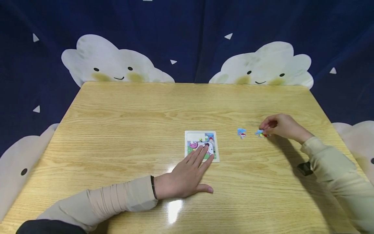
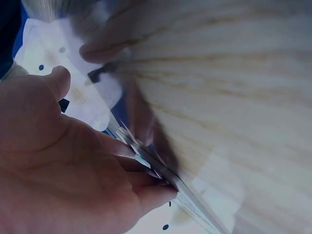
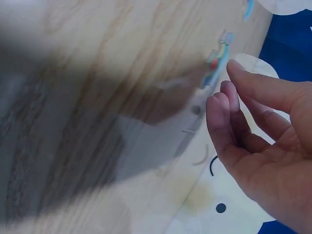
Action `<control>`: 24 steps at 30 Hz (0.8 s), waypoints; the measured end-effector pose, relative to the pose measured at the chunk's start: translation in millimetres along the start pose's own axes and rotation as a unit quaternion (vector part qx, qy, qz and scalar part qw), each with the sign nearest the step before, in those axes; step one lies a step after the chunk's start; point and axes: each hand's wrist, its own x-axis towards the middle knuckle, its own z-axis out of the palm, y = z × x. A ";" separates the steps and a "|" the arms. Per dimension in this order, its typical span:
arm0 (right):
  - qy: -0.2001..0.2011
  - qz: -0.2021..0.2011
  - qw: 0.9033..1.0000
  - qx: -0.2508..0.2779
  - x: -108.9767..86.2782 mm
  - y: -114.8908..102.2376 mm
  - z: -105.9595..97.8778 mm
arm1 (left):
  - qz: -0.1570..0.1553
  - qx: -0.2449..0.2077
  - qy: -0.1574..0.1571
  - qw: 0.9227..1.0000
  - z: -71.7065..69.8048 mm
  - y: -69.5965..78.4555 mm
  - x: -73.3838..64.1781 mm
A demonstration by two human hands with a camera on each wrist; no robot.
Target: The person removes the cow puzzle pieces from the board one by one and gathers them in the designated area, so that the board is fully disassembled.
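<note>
A small square jigsaw puzzle [image 1: 217,143] with a white frame and a cow picture lies mid-table; its upper left part shows plain white. My left hand [image 1: 188,175] lies palm down with fingers spread, fingertips resting on the puzzle's lower part and hiding some of it. In the left wrist view those fingers [image 2: 156,195] sit on the board seen edge-on. To the right, my right hand [image 1: 284,127] hovers by a colourful puzzle piece [image 3: 214,63] on the table. Its thumb and bent fingers are apart, with the fingertips right beside the piece.
Another blue puzzle piece [image 1: 241,132] lies between the puzzle and my right hand. The wooden table [image 1: 131,113] ends at the back against a dark blue curtain [image 1: 193,39] with smiling clouds. A dark band with a small block [image 1: 305,168] is on the right sleeve.
</note>
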 end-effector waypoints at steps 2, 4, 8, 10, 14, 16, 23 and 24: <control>0.010 -0.010 1.000 0.005 -1.9 -3.9 -1.4 | 0.000 -0.001 0.000 1.000 -0.1 0.2 0.1; 0.019 -0.023 1.000 0.008 -3.1 -10.2 -1.2 | -0.001 -0.002 -0.004 1.000 -0.1 0.4 0.3; 0.011 -0.034 0.999 0.040 -3.6 -29.2 5.2 | -0.002 0.001 -0.007 1.000 0.0 0.6 1.0; 0.005 -0.041 0.998 0.056 -2.5 -40.1 10.6 | -0.001 0.002 -0.008 1.000 0.1 0.7 1.4; 0.001 -0.065 0.995 0.074 2.3 -61.1 23.5 | 0.000 0.006 -0.009 1.000 0.0 1.3 1.5; -0.002 -0.073 0.994 0.084 6.3 -70.8 31.1 | -0.002 0.008 -0.010 1.000 0.1 1.5 1.6; -0.009 -0.115 0.987 0.111 25.7 -100.9 57.8 | -0.003 0.008 -0.009 1.000 -0.4 1.6 1.0; -0.010 -0.122 0.986 0.115 28.5 -104.4 61.1 | -0.003 0.008 -0.009 1.000 -0.4 1.6 0.9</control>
